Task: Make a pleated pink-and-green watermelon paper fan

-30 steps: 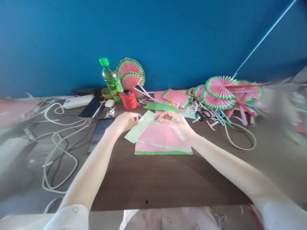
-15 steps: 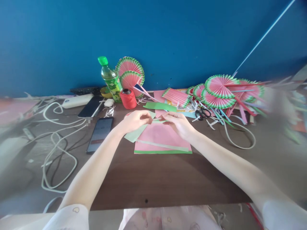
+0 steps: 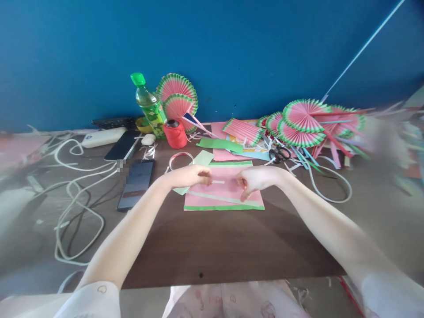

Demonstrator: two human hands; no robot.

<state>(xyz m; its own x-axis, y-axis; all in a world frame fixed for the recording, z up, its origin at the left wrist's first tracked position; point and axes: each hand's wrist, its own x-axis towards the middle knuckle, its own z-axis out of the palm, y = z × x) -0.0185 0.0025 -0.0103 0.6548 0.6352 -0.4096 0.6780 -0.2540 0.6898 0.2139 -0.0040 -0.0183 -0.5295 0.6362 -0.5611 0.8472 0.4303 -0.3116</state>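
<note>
A pink paper sheet (image 3: 228,201) with green edges lies flat on the dark wooden table (image 3: 215,247). My left hand (image 3: 190,176) and my right hand (image 3: 256,179) hover over its middle, both with fingers pinched. Between them stretches a short whitish strip (image 3: 218,182), apparently tape, each end held by one hand. A second pale strip (image 3: 225,198) runs slantwise across the pink sheet. A pale green paper piece (image 3: 202,159) pokes out under my left hand. A tape ring (image 3: 180,160) lies on the table just beyond my left hand.
Phones (image 3: 135,183) and white cables (image 3: 79,212) lie at left. A green-capped bottle (image 3: 149,106), a red spool (image 3: 175,133) and pink-green paper fans (image 3: 177,99) stand at the wall. More fans (image 3: 304,123), scissors (image 3: 280,154) and paper scraps pile up at right.
Both hands came down toward me onto the pink sheet and drew apart, with the strip pulled out between them. The tape ring now lies uncovered on the table.
</note>
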